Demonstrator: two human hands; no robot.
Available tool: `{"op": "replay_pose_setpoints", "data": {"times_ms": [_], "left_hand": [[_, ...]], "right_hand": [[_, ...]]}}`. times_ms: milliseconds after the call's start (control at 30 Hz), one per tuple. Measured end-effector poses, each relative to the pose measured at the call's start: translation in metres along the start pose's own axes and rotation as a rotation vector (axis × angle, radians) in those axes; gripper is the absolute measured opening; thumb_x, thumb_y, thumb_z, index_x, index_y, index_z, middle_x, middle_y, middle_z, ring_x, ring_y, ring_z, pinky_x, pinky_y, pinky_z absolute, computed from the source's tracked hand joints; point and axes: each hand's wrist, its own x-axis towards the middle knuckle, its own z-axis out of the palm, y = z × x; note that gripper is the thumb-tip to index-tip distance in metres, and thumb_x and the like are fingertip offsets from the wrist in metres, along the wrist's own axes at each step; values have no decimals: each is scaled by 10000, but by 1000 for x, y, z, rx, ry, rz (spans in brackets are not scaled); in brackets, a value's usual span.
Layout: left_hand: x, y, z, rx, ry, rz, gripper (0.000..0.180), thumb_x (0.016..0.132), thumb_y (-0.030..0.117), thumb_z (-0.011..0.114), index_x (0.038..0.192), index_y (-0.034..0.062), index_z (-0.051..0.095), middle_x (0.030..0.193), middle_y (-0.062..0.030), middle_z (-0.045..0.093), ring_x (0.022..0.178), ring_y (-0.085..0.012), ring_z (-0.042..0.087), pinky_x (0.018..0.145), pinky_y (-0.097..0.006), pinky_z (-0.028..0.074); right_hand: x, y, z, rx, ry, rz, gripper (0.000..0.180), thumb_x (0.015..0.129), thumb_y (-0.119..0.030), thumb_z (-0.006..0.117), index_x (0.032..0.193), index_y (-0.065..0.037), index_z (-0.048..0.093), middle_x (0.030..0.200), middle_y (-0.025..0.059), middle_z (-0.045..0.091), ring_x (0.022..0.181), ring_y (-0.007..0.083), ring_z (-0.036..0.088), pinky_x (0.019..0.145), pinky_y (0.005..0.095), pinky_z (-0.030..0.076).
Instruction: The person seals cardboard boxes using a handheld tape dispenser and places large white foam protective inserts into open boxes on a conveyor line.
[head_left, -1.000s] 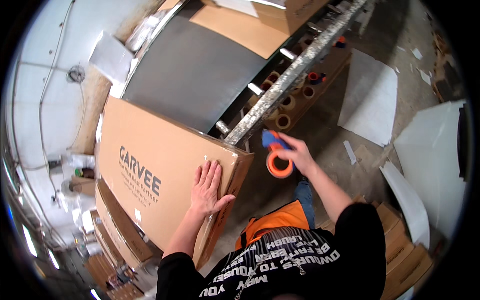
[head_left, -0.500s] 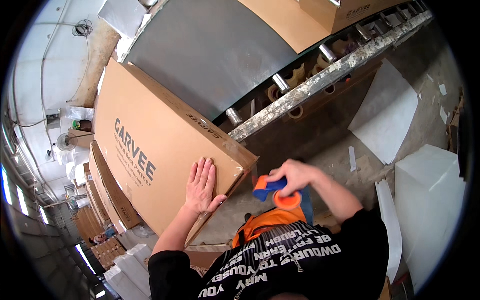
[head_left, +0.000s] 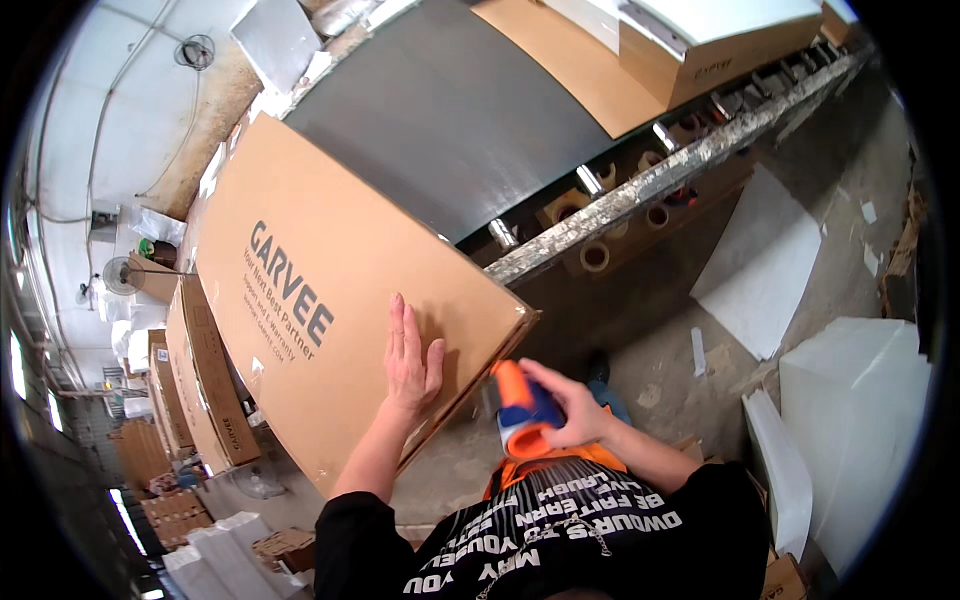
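A large brown cardboard box [head_left: 370, 270], with dark print on its broad face, stands tilted in front of me. Over that face, near its lower right edge, my left hand [head_left: 410, 370] is open with fingers stretched out; whether the whole palm touches the board I cannot tell. In my right hand [head_left: 570, 400] is an orange and blue tape dispenser [head_left: 528, 412], gripped by its handle and slightly blurred. Its orange front end is close to the box's right edge, beside the near corner. Any contact between dispenser and box is hard to make out.
Behind the box runs a dark conveyor belt [head_left: 400, 110] with a worn metal rail [head_left: 640, 190] and rollers. An open carton [head_left: 720, 70] lies on it. To the right are a white foam sheet [head_left: 755, 260] and white wrapped blocks [head_left: 855, 420]. More boxes [head_left: 205, 370] stand at left.
My right hand has brought the tape dispenser left to the box's edge and turned it. The box has tipped, hiding its narrow side. My left hand has shifted on the broad face.
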Motion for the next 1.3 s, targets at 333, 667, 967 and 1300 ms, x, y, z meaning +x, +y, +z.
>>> {"op": "replay_pose_setpoints", "data": {"times_ms": [333,667,967,1300], "left_hand": [[-309,-145,-162,335,643,-948,712,860,286,683,1421,-13,363,1472,-228,350,1349,-376,354,1106,-441,310],[-296,-81,-122,-1535,804,-1155,796,914,672,373,1449,87,320,1426,-128,415,1264,-329,442,1038,-433,388],[-23,-6,94,-1319,440,-1200,751,971,495,422,1494,54,111,1533,-135,191,1384,-291,264,1115,-383,265],[107,-12,89,-1048,-262,-510,769,928,286,643,1508,27,211,1545,-146,295,1395,-229,327,1122,-351,292]], "right_hand": [[92,-2,90,360,692,-269,652,665,-19,499,1306,-38,378,1156,48,499,1122,182,466,1044,331,314],[131,8,56,44,542,-178,857,518,-46,462,1375,-20,436,1395,72,394,1314,241,379,1162,329,154],[486,-74,-125,350,409,-58,492,591,-100,501,1077,-23,522,1024,84,540,918,228,542,841,350,441],[490,-90,75,-293,-323,87,280,612,-214,646,803,-10,670,960,125,594,918,203,543,849,298,415]]}}
